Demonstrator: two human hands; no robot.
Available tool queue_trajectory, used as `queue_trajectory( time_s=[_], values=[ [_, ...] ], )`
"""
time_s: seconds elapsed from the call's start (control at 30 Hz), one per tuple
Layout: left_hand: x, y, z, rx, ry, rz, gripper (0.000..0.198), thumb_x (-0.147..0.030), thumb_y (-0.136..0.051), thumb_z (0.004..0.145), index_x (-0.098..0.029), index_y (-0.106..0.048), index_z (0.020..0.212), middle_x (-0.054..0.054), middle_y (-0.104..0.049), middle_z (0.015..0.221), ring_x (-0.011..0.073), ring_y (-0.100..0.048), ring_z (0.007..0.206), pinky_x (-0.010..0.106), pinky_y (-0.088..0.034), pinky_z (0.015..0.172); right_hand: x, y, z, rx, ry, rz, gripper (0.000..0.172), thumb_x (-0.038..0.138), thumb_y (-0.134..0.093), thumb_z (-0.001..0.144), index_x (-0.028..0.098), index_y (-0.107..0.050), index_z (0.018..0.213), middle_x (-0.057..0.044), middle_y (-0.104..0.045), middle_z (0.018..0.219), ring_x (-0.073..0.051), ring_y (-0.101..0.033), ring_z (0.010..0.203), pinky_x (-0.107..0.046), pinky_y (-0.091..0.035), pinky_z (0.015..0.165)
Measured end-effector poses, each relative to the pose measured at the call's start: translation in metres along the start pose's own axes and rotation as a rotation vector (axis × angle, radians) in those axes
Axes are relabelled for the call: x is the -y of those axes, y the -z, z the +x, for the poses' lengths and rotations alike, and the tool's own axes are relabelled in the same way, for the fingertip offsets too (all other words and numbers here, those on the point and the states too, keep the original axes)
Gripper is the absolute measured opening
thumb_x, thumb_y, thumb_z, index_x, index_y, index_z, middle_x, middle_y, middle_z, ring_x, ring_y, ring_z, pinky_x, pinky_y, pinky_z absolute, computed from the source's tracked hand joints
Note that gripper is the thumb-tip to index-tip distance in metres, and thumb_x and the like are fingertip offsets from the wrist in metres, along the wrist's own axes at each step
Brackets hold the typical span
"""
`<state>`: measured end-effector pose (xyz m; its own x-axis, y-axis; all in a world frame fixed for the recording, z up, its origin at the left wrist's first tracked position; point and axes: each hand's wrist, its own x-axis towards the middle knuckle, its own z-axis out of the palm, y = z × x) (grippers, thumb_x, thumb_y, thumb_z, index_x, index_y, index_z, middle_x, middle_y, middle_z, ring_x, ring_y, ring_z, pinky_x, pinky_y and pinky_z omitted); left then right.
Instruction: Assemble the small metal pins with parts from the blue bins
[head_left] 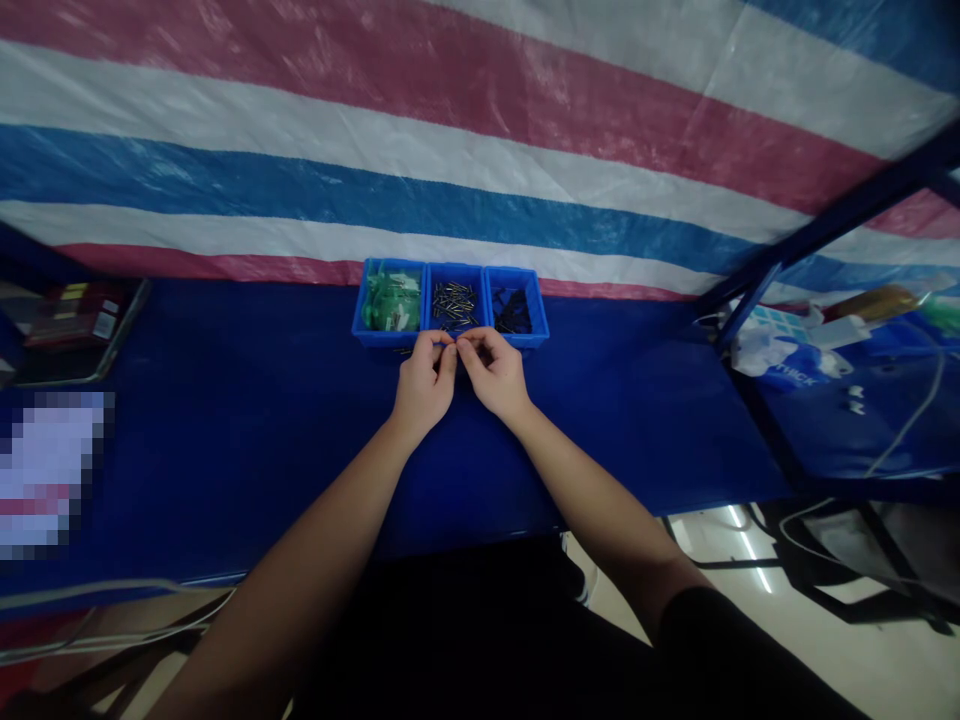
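My left hand and my right hand meet fingertip to fingertip just in front of three joined blue bins. Both are closed in a pinch, and whatever lies between the fingers is too small to make out. Green-and-clear small packets fill the left bin. Loose thin metal pins, dark and brassy, lie in the middle bin. Small black parts are in the right bin. A few dark bits show on the table beside my left fingers.
The bins stand at the back of a blue table, against a striped plastic sheet. A dark red box lies in a tray at far left. On the right, a metal frame post rises before another table with a plastic bag and cables.
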<state>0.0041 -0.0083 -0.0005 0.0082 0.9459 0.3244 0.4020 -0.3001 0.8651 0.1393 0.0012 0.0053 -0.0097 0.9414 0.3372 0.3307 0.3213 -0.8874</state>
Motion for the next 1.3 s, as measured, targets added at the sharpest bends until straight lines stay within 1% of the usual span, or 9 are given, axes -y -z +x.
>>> queue_trajectory(
  time_s=[0.23, 0.4, 0.6, 0.77, 1.0, 1.3],
  values=[
    [-0.0022, 0.0001, -0.0004, -0.015, 0.03, 0.034, 0.012, -0.03, -0.05, 0.096, -0.021, -0.055, 0.102, -0.005, -0.055, 0.058, 0.0106, -0.054, 0.054, 0.024, -0.039, 0.06, 0.003, 0.0007, -0.0004, 0.017, -0.014, 0.001, 0.024, 0.043, -0.056, 0.093, 0.02, -0.064, 0.096, -0.002, -0.067, 0.084, -0.011, -0.058, 0.07, -0.025, -0.048, 0.061],
    [-0.0016, 0.0005, 0.0001, -0.023, 0.018, 0.044, 0.01, -0.029, -0.051, 0.095, -0.021, -0.055, 0.1, -0.006, -0.053, 0.056, 0.0099, -0.052, 0.052, 0.024, -0.039, 0.059, 0.0033, 0.0009, -0.0006, 0.025, -0.006, 0.006, 0.023, 0.042, -0.057, 0.093, 0.02, -0.064, 0.095, -0.002, -0.067, 0.084, -0.012, -0.059, 0.071, -0.026, -0.048, 0.062],
    [-0.0014, 0.0, 0.0003, -0.028, 0.025, 0.041, 0.009, -0.028, -0.052, 0.094, -0.021, -0.056, 0.098, -0.006, -0.053, 0.057, 0.01, -0.053, 0.054, 0.024, -0.039, 0.06, 0.0034, 0.001, -0.0006, 0.026, 0.01, -0.003, 0.022, 0.04, -0.056, 0.093, 0.02, -0.064, 0.095, -0.002, -0.067, 0.085, -0.012, -0.06, 0.072, -0.027, -0.049, 0.066],
    [-0.0034, 0.0003, 0.0, -0.027, 0.031, 0.046, 0.008, -0.027, -0.051, 0.094, -0.021, -0.056, 0.098, -0.006, -0.051, 0.055, 0.0095, -0.05, 0.051, 0.024, -0.039, 0.059, 0.0032, 0.0009, -0.0002, 0.024, 0.009, -0.004, 0.021, 0.04, -0.056, 0.093, 0.02, -0.064, 0.095, -0.002, -0.067, 0.084, -0.012, -0.059, 0.071, -0.027, -0.05, 0.065],
    [-0.003, 0.0007, -0.0003, -0.027, 0.03, 0.045, 0.009, -0.028, -0.052, 0.094, -0.021, -0.056, 0.098, -0.006, -0.052, 0.057, 0.0101, -0.052, 0.053, 0.024, -0.04, 0.06, 0.0018, 0.0008, -0.0004, 0.021, 0.037, -0.003, 0.02, 0.039, -0.056, 0.094, 0.02, -0.064, 0.095, -0.002, -0.067, 0.084, -0.013, -0.06, 0.072, -0.027, -0.05, 0.066],
    [-0.0034, 0.001, -0.0001, -0.025, 0.027, 0.042, 0.009, -0.028, -0.052, 0.093, -0.021, -0.056, 0.098, -0.006, -0.052, 0.057, 0.0106, -0.052, 0.054, 0.024, -0.039, 0.059, 0.0018, 0.0009, -0.0007, 0.025, 0.022, -0.007, 0.02, 0.039, -0.056, 0.093, 0.02, -0.064, 0.095, -0.002, -0.067, 0.084, -0.013, -0.06, 0.072, -0.027, -0.05, 0.067]
  ],
)
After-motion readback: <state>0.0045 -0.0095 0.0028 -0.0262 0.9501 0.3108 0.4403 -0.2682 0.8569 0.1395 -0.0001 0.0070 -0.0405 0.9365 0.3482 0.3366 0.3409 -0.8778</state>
